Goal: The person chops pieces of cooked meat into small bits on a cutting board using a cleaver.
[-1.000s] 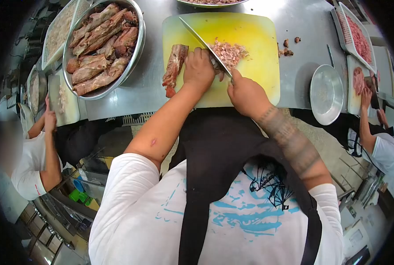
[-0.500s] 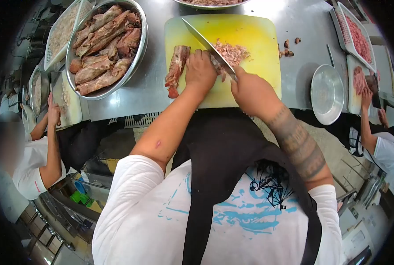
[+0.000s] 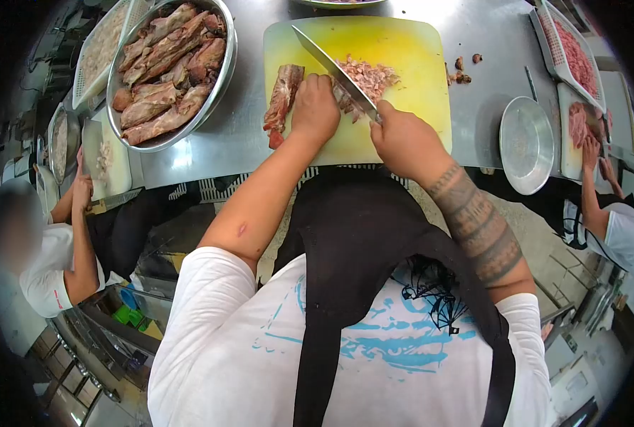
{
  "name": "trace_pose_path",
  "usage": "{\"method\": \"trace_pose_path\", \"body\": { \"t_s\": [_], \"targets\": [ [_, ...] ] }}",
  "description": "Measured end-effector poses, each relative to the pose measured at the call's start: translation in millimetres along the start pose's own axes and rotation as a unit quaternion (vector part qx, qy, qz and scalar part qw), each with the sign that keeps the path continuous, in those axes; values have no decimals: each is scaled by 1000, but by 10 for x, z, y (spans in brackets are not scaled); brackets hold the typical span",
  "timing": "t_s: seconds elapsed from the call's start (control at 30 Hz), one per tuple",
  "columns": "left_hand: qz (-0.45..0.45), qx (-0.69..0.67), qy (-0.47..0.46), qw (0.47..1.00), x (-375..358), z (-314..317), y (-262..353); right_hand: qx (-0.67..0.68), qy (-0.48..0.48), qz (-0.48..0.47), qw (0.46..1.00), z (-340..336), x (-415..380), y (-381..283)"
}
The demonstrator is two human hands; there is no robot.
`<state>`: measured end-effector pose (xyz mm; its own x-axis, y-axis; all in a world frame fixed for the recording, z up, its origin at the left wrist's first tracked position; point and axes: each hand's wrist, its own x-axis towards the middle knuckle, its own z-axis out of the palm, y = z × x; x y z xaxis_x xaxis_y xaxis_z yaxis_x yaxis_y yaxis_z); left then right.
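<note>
My right hand [image 3: 408, 142] grips the handle of a large kitchen knife [image 3: 331, 70], its blade pointing up and left across the yellow cutting board [image 3: 420, 53]. Against the blade's left side, my left hand [image 3: 316, 108] is closed with curled fingers on a piece of meat [image 3: 342, 97], mostly hidden under the fingers and blade. Chopped meat [image 3: 370, 77] lies in a small pile on the blade's right side. A longer chunk of reddish-brown meat [image 3: 283, 99] rests on the board just left of my left hand.
At left stands a metal bowl [image 3: 230, 78] full of large meat pieces. An oval metal dish [image 3: 527, 146] sits right of the board, near scraps [image 3: 461, 75]. Co-workers stand on both sides; a white basket [image 3: 593, 99] holds minced meat. Another bowl [image 3: 338, 3] shows at the far edge.
My left hand has shifted slightly left, and the knife has moved a little against the meat. The whole view has shifted slightly. The right co-worker's hands have moved.
</note>
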<state>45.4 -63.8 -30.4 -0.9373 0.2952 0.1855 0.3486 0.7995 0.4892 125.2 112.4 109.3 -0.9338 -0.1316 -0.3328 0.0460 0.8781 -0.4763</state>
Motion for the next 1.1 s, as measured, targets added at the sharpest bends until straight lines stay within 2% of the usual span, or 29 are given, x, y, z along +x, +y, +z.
{"method": "trace_pose_path", "body": {
  "t_s": [0.13,0.23,0.37,0.47,0.57,0.77,0.97,1.07,1.1],
  "targets": [
    [-4,26,-6,1000,1,53,25,-17,-17,-16,1000,-165,-222,-132],
    [-1,40,-6,999,-11,65,-2,9,24,-15,1000,437,150,147],
    [18,30,32,999,13,62,19,-6,13,-13,1000,115,99,-50],
    [-7,30,19,999,-62,64,25,-5,-8,-11,1000,-148,-225,-230],
    [-7,14,19,1000,-75,29,13,2,30,-3,1000,503,16,110],
    [21,-20,13,1000,-88,-44,-93,-6,33,3,999,371,123,59],
    [35,-8,7,999,-43,-11,-99,-19,14,-5,1000,-14,-190,-272],
    [44,-4,4,999,-79,-16,-107,34,49,-6,998,481,137,-20],
    [41,14,4,999,-21,-11,-108,31,55,-14,998,409,230,-49]
  ]
}}
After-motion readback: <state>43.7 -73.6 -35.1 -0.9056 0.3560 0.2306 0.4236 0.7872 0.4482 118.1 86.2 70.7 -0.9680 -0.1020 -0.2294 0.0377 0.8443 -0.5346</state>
